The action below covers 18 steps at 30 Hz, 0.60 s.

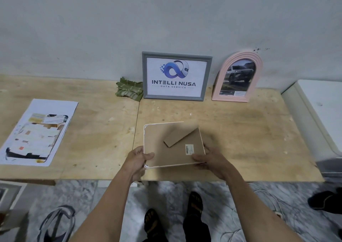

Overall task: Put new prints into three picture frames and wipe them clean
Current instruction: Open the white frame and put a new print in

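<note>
A white picture frame (pixel 159 143) lies face down near the table's front edge, its brown cardboard back and folded stand showing. My left hand (pixel 137 157) grips its near-left corner, thumb on the backing. My right hand (pixel 209 158) grips the near-right corner, thumb on the backing by a small label. A grey frame (pixel 145 75) with a logo print leans on the wall. To its right stands a pink arched frame (pixel 259 69) holding a car photo. A green checked cloth (pixel 129 89) lies beside the grey frame. Printed sheets (pixel 38 130) lie at the left.
The plywood table (pixel 240 130) has a seam down its middle. A white appliance (pixel 322 112) stands at the right end. Below are a marbled floor, my feet in sandals, cables at the right and a dark object at the lower left.
</note>
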Available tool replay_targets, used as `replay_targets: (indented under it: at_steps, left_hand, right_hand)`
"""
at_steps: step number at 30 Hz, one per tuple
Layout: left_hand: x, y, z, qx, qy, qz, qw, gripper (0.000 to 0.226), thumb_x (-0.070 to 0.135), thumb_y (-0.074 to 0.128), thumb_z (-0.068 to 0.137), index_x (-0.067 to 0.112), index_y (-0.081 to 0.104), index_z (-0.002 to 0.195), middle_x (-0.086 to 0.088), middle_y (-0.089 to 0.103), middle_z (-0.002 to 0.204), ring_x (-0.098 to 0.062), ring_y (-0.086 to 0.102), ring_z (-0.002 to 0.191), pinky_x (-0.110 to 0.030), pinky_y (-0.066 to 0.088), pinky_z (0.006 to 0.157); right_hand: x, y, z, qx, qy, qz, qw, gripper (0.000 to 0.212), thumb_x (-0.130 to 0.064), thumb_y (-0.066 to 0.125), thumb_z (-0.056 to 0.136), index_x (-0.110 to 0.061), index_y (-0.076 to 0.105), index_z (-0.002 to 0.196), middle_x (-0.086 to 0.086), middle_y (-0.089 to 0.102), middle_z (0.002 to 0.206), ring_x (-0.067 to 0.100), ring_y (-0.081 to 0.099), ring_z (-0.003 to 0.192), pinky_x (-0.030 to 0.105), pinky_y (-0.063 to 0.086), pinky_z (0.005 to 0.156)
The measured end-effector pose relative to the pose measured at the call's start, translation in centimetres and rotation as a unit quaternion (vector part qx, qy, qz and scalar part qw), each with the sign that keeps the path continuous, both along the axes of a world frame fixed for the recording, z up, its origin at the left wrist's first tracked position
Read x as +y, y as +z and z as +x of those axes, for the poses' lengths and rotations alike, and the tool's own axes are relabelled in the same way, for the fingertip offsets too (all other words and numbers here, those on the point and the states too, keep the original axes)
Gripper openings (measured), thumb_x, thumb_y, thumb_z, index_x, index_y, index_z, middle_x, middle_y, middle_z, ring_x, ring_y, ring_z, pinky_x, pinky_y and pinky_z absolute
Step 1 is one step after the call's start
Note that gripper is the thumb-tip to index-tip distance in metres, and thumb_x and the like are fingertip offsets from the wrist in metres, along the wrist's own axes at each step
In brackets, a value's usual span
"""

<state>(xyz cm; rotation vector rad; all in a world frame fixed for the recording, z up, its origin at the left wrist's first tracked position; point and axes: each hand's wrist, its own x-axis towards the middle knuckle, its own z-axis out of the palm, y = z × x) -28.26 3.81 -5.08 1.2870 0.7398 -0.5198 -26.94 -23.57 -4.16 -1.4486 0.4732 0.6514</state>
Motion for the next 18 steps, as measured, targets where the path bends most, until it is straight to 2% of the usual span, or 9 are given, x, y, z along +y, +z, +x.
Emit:
replay_targets:
  at_steps: [2, 3, 6, 8, 10, 12, 14, 16, 18]
  left_hand:
    - [-0.3, 0.0, 0.0, -0.020, -0.015, 0.005, 1.000, 0.022, -0.008, 0.066, 0.087, 0.003, 0.067, 0.106, -0.023, 0.073, 0.109, -0.031, 0.070, 0.083, -0.047, 0.057, 0.084]
    - [-0.4, 0.2, -0.1, -0.027, -0.026, 0.001, 0.999, 0.027, -0.008, 0.066, 0.087, 0.004, 0.065, 0.110, -0.021, 0.073, 0.112, -0.033, 0.070, 0.088, -0.047, 0.057, 0.085]
    - [-0.6, 0.5, -0.2, -0.055, -0.041, -0.017, 0.998, 0.039, -0.014, 0.064, 0.086, 0.008, 0.060, 0.119, -0.011, 0.074, 0.106, -0.032, 0.071, 0.089, -0.036, 0.063, 0.070]
    - [-0.2, 0.7, 0.0, -0.063, -0.050, -0.022, 0.997, 0.044, -0.014, 0.066, 0.085, 0.007, 0.059, 0.123, -0.010, 0.076, 0.102, -0.033, 0.073, 0.089, -0.039, 0.062, 0.074]
    - [0.6, 0.9, 0.3, -0.045, -0.089, -0.041, 0.994, 0.048, -0.012, 0.069, 0.083, 0.009, 0.060, 0.125, -0.012, 0.076, 0.107, -0.034, 0.073, 0.094, -0.045, 0.062, 0.077]
    - [1.2, 1.7, 0.5, -0.022, -0.159, -0.059, 0.985, 0.045, -0.009, 0.071, 0.083, 0.012, 0.064, 0.122, -0.014, 0.074, 0.111, -0.033, 0.074, 0.094, -0.043, 0.063, 0.072]
    - [1.2, 2.5, 0.9, -0.028, -0.208, -0.044, 0.977, 0.029, 0.003, 0.071, 0.088, 0.012, 0.069, 0.115, -0.014, 0.075, 0.109, -0.028, 0.074, 0.087, -0.036, 0.062, 0.067]
    - [1.1, 2.8, 1.8, -0.048, -0.160, 0.006, 0.986, 0.018, 0.021, 0.070, 0.092, 0.011, 0.074, 0.106, -0.017, 0.075, 0.103, -0.027, 0.070, 0.080, -0.033, 0.056, 0.068]
    - [1.4, 2.5, 2.7, -0.066, -0.102, 0.040, 0.992, 0.019, 0.027, 0.070, 0.091, 0.012, 0.076, 0.100, -0.018, 0.072, 0.094, -0.028, 0.061, 0.077, -0.035, 0.048, 0.071]
  right_hand:
    - [0.4, 0.0, -0.2, -0.001, -0.014, 0.001, 1.000, 0.063, 0.007, 0.076, 0.075, -0.016, 0.050, 0.127, 0.015, 0.069, 0.110, 0.032, 0.070, 0.084, 0.037, 0.060, 0.061]
    - [0.5, 0.1, -0.3, -0.008, -0.030, -0.006, 1.000, 0.065, 0.009, 0.075, 0.074, -0.014, 0.049, 0.129, 0.016, 0.069, 0.108, 0.031, 0.070, 0.081, 0.036, 0.059, 0.058]
    - [0.3, 0.5, -0.3, -0.016, -0.049, -0.012, 0.999, 0.063, 0.010, 0.075, 0.073, -0.014, 0.051, 0.126, 0.015, 0.070, 0.104, 0.032, 0.069, 0.078, 0.037, 0.060, 0.058]
    - [-0.1, 0.6, -0.3, -0.003, -0.029, -0.013, 0.999, 0.055, 0.001, 0.076, 0.076, -0.019, 0.054, 0.122, 0.013, 0.071, 0.106, 0.034, 0.069, 0.085, 0.042, 0.061, 0.067]
    - [-0.6, 0.8, 0.1, 0.014, -0.032, -0.032, 0.999, 0.037, -0.016, 0.071, 0.085, -0.019, 0.060, 0.120, 0.008, 0.070, 0.110, 0.032, 0.067, 0.098, 0.046, 0.058, 0.078]
    - [-1.1, 1.1, 0.6, 0.007, -0.088, -0.037, 0.995, 0.028, -0.026, 0.065, 0.091, -0.015, 0.065, 0.116, 0.008, 0.070, 0.110, 0.029, 0.065, 0.100, 0.043, 0.054, 0.077]
    - [-1.1, 1.7, 1.0, -0.009, -0.113, -0.034, 0.993, 0.024, -0.025, 0.063, 0.092, -0.011, 0.068, 0.111, 0.009, 0.071, 0.106, 0.029, 0.065, 0.096, 0.039, 0.052, 0.072]
    - [-0.7, 2.2, 1.0, -0.011, -0.090, -0.033, 0.995, 0.021, -0.021, 0.063, 0.092, -0.009, 0.069, 0.108, 0.011, 0.072, 0.101, 0.029, 0.067, 0.092, 0.038, 0.053, 0.071]
    - [-0.2, 2.7, 1.0, -0.010, -0.064, -0.031, 0.997, 0.019, -0.020, 0.062, 0.092, -0.006, 0.069, 0.104, 0.012, 0.072, 0.096, 0.029, 0.068, 0.087, 0.037, 0.054, 0.069]
